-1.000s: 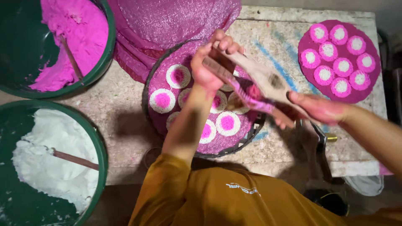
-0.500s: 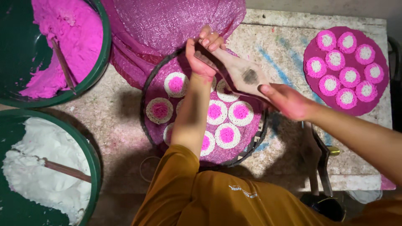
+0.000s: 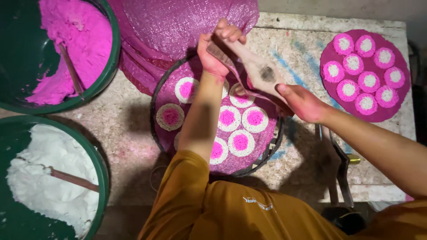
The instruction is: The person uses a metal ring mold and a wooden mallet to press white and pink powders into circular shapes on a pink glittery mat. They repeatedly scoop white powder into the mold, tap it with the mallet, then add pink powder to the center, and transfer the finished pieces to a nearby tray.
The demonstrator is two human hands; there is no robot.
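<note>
Left hand (image 3: 216,49) clenched at far centre, forearm raised; right hand (image 3: 302,103) curled closed, arm reaching in from the right.

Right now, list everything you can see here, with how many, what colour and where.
wooden press: one, brown, held over the round tray
round tray: one, dark rim with pink lining, centre of the table
noodle rounds on tray: at least seven showing, white with pink centres
pink mat: one, top right, bearing eight pink rounds with white centres
pink mesh cloth: one, top centre
green tub of pink dough: one, top left, stick in it
green tub of white dough: one, bottom left, stick in it
stone table: one, speckled grey
left hand: gripping the press's far end
right hand: gripping the near end
</note>
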